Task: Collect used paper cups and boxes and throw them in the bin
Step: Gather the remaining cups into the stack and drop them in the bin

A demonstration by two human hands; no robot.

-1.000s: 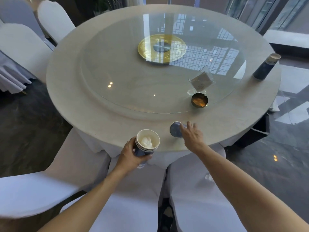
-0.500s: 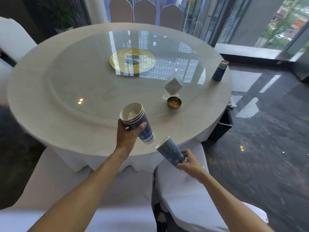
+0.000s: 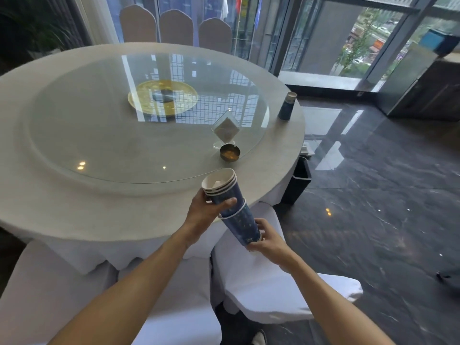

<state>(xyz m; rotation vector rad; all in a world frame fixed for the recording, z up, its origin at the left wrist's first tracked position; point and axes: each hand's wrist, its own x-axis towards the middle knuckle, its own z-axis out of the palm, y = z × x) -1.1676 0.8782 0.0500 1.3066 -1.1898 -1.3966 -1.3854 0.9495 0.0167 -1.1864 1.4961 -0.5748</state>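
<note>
L hand (image 3: 202, 213): wrapped round my stack of nested cups (image 3: 221, 186), thumb across the blue wall, gripping just under the rims
Stack: held in the air over the near table (image 3: 99, 220) edge; tilted, long axis runs upper-left to lower-right, open mouths face up-left twd me, white inside showing
R hand (image 3: 267, 241): fingers closed round the base of the single cup (image 3: 240, 224), holding it from below
Single cup: blue, tilted on the same line as the stack; mouth points up-left, its rim fitted round the stack's bottom, base low-right in my R hand
Both: one slanted line of cups betw. my hands, above the gap betw. table edge and white chair cover (image 3: 286, 290)
Far cup (image 3: 287, 105): upside down at the table's right rim, well apart from my hands
Bin (image 3: 300, 181): dark, on the floor just beside the table, right side, partly under the cloth
Also on table: small brass dish (image 3: 229, 152) and clear card holder (image 3: 225, 129) at the glass turntable's (image 3: 99, 135) edge
</note>
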